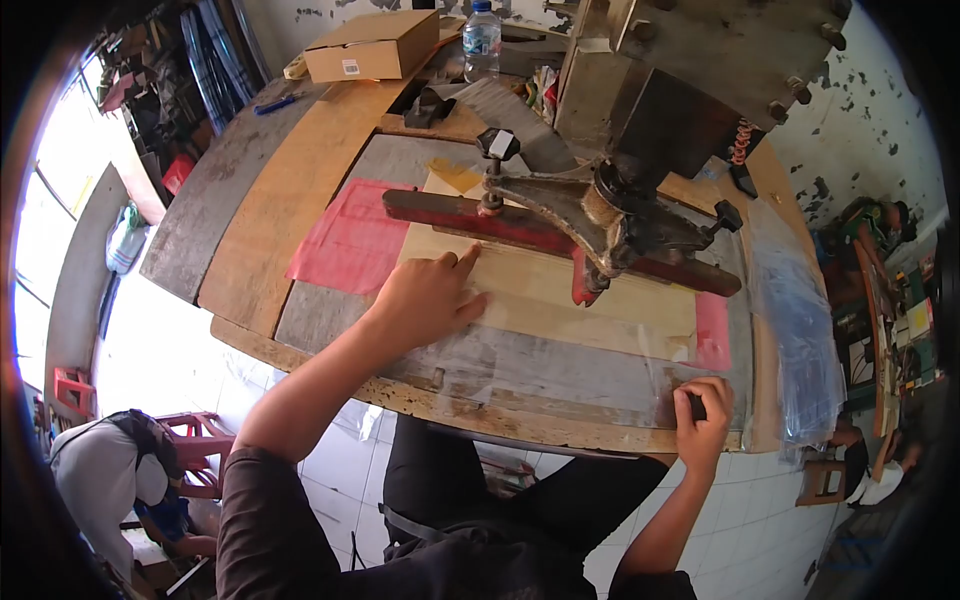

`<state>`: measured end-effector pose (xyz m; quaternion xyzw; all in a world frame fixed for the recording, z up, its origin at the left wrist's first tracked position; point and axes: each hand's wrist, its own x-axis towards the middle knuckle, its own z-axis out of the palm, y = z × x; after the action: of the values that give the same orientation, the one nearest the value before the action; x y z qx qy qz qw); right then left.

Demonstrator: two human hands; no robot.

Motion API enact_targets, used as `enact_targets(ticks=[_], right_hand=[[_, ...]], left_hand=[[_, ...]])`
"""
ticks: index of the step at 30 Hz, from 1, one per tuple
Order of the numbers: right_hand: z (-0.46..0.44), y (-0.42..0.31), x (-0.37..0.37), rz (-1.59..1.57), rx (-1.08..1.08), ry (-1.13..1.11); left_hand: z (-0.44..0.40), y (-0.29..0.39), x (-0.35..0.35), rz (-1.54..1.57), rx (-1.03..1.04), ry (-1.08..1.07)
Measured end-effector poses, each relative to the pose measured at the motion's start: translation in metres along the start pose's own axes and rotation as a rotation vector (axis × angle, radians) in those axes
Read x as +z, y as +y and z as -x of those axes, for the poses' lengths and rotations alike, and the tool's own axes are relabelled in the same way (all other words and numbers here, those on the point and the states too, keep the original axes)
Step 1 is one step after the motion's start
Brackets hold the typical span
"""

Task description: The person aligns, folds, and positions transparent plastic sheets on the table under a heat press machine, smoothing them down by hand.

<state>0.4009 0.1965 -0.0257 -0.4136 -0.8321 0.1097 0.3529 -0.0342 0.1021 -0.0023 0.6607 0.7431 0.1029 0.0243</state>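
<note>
A pale yellow sheet (570, 305) lies on the press's grey bed (335, 322), its long axis running left to right, slanting slightly nearer at the right, partly under a long clamping bar (430, 210). The left hand (428, 295), the nearer, is over its left part, index finger pointing barward, thumb spread, gripping nothing visible; beyond the near right corner, the right hand (705, 418) curls around a small black object (696, 404).

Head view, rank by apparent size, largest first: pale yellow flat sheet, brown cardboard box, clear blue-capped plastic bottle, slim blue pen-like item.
1. Pale yellow flat sheet
2. Brown cardboard box
3. Clear blue-capped plastic bottle
4. Slim blue pen-like item
</note>
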Motion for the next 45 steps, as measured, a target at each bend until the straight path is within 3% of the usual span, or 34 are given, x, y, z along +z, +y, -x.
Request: enact_targets(ticks=[8, 10, 13, 20, 25, 29, 31, 45], right_hand=[[-0.001, -0.001, -0.001, -0.011, 0.004, -0.007], [-0.001, -0.001, -0.001, -0.020, 0.006, 0.000], [-0.002, -0.003, -0.001, -0.039, 0.015, 0.000], [-0.003, 0.001, -0.001, -0.049, 0.015, 0.001], [-0.004, 0.003, -0.002, -0.065, 0.039, -0.012], [-0.005, 0.004, -0.002, -0.076, 0.061, -0.020], [-0.006, 0.003, -0.003, -0.073, 0.046, -0.029], [-0.004, 0.006, -0.003, -0.081, 0.045, -0.027]], left_hand=[[-0.009, 0.012, -0.015, -0.010, -0.222, -0.187], [-0.002, -0.004, 0.004, 0.008, 0.018, 0.069], [0.002, -0.010, 0.002, 0.053, 0.114, 0.076], [0.007, -0.006, -0.004, 0.199, 0.129, 0.115], [0.007, -0.005, -0.011, 0.364, -0.085, 0.036], [0.008, -0.002, -0.011, 0.455, -0.054, 0.100], [0.006, 0.007, -0.024, 0.777, -0.305, -0.044], [0.008, -0.013, -0.021, 0.721, -0.248, -0.006]])
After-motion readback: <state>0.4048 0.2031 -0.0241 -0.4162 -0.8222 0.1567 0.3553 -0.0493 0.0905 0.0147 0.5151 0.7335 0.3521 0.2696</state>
